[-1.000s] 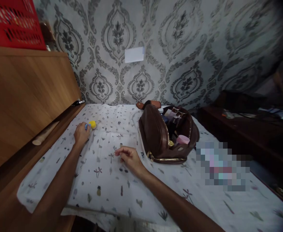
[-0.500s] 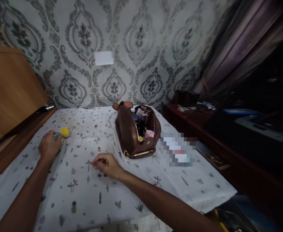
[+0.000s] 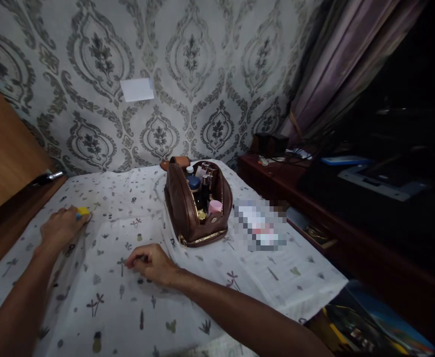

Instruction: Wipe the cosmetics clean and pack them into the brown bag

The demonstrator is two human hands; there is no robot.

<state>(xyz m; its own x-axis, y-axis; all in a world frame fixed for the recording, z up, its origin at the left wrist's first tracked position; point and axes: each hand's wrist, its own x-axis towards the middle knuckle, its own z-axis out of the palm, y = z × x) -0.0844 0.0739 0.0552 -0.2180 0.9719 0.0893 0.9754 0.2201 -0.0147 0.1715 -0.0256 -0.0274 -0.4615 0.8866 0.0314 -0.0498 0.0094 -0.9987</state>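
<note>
Near the cloth's [image 3: 117, 325] left edge, my left hand [image 3: 60, 227] grips a half-hidden yellow item [image 3: 83, 211]; from here I can't tell whether my curled right hand [image 3: 152, 263] holds anything.

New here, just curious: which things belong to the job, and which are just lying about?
Seemingly in the job:
- yellow-and-blue object at the left hand
- printed cloth beneath
- perhaps the open brown zippered bag

Probably just lying about:
- pixelated item beside the bag
- blue object at right
</note>
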